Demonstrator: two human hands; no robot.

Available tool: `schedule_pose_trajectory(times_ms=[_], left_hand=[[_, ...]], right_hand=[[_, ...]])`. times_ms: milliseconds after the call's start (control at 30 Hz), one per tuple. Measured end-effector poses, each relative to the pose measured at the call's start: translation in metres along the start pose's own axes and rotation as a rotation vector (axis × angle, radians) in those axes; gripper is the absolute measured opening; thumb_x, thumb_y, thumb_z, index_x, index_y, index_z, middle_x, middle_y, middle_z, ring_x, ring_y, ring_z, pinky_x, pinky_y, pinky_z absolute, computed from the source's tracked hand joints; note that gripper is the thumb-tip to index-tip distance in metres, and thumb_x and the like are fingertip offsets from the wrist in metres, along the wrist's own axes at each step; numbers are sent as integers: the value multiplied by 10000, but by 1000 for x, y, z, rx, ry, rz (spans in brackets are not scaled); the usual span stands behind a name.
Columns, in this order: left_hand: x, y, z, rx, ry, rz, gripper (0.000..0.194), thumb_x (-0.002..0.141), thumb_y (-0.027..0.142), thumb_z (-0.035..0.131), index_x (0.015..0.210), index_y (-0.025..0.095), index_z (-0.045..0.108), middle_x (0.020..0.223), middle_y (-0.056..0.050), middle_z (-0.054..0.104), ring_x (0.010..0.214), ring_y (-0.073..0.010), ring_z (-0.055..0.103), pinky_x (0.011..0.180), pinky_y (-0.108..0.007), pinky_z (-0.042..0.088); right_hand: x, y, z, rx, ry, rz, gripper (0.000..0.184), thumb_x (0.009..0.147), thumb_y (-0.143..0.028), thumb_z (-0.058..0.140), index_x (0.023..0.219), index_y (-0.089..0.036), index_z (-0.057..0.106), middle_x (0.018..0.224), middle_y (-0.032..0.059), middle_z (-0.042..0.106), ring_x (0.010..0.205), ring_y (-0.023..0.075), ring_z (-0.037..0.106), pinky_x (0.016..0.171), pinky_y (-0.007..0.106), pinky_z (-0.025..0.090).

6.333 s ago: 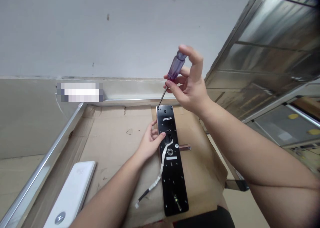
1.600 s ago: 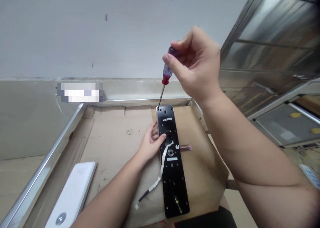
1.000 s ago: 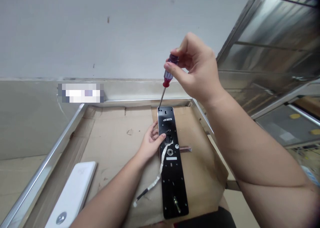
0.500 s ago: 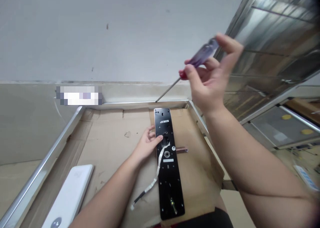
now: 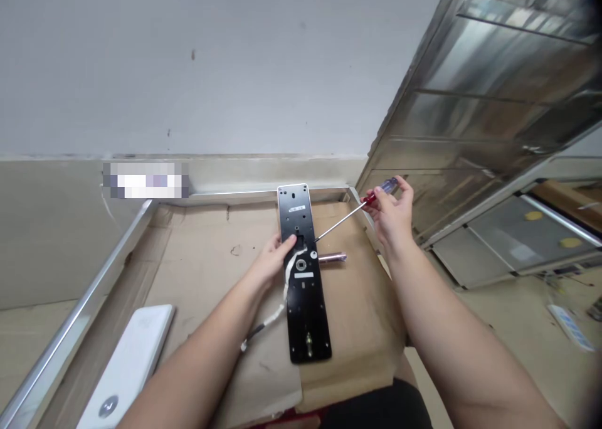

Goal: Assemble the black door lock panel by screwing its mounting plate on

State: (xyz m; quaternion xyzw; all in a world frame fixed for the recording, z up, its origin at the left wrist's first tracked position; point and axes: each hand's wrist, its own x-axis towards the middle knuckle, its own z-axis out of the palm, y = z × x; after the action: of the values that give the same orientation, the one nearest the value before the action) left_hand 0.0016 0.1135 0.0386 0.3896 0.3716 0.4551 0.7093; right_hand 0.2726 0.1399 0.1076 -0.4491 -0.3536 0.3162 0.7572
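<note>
A long black lock panel (image 5: pixel 303 291) lies back side up on brown cardboard (image 5: pixel 211 278), with a white ribbon cable (image 5: pixel 277 300) trailing off its left side and a pinkish metal handle (image 5: pixel 332 258) sticking out to the right. My left hand (image 5: pixel 275 259) rests on the panel's left edge, thumb on the black face near the cable opening. My right hand (image 5: pixel 392 212) grips a screwdriver (image 5: pixel 357 211) with a clear purple and red handle. It is held low and slanted, with the tip close to the panel's right edge.
A white lock cover (image 5: pixel 129 369) lies at the lower left on the cardboard. A metal frame rail (image 5: pixel 84 319) borders the cardboard on the left and at the back. A reflective metal door (image 5: pixel 493 103) leans at the right, and tiled floor shows beyond it.
My right hand lifted the screwdriver off the panel's top left corner, swung right and dropped low beside the panel. The left hand stayed on the panel. The view shifted a little.
</note>
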Motion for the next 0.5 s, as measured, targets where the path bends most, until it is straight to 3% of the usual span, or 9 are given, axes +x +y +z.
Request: schedule_pose_trajectory(times_ms=[200, 500], left_hand=[[35, 13, -11, 75, 17, 55, 419, 799, 415, 797, 1112, 160, 684, 1082, -135, 766, 969, -254, 733, 963, -425, 542], [68, 5, -25, 135, 42, 28, 423, 789, 429, 794, 1100, 164, 684, 1084, -131, 764, 950, -237, 733, 944, -403, 555]], right_hand=[[4, 5, -2, -34, -40, -5, 744, 706, -376, 827, 1274, -335, 348, 765, -78, 713, 586, 159, 718, 557, 301, 622], [1, 14, 2, -94, -106, -14, 798, 702, -429, 839, 1319, -324, 344, 820, -49, 725, 581, 157, 710, 539, 298, 627]])
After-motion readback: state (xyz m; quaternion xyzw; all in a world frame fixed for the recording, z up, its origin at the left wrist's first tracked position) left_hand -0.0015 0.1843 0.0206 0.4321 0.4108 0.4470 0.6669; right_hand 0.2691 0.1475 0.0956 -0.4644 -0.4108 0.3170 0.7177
